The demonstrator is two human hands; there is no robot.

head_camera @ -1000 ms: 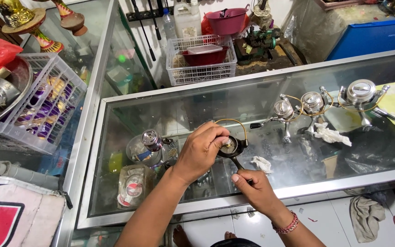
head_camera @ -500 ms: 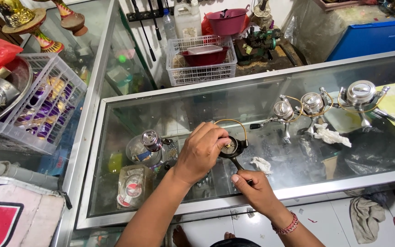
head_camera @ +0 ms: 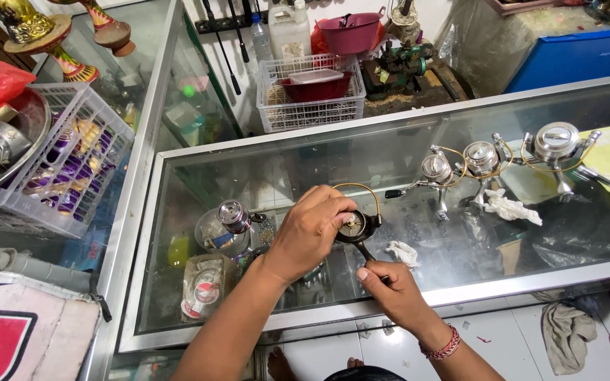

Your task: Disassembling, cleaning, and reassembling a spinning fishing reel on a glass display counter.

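I see the right hand (head_camera: 397,289) nearest the camera, fingers clenched round a thin dark tool handle whose tip runs up into the fishing reel (head_camera: 356,224). The left hand (head_camera: 310,233) is closed over the reel from its left, fingertips pinching the spool end — my reading is that this grip stops the reel turning while the tool works on it.

The reel sits low on the glass counter top (head_camera: 262,176), near its front edge, bail wire arching above it. Just left of the reel: a round metal tin (head_camera: 229,227). Right of the reel, a crumpled white rag (head_camera: 402,252) — probably for wiping grease. Farther right of the reel, three silver reels (head_camera: 485,162) stand in a row.

Beyond the reel, past the counter's back edge, a white wire basket (head_camera: 312,95) on the floor.
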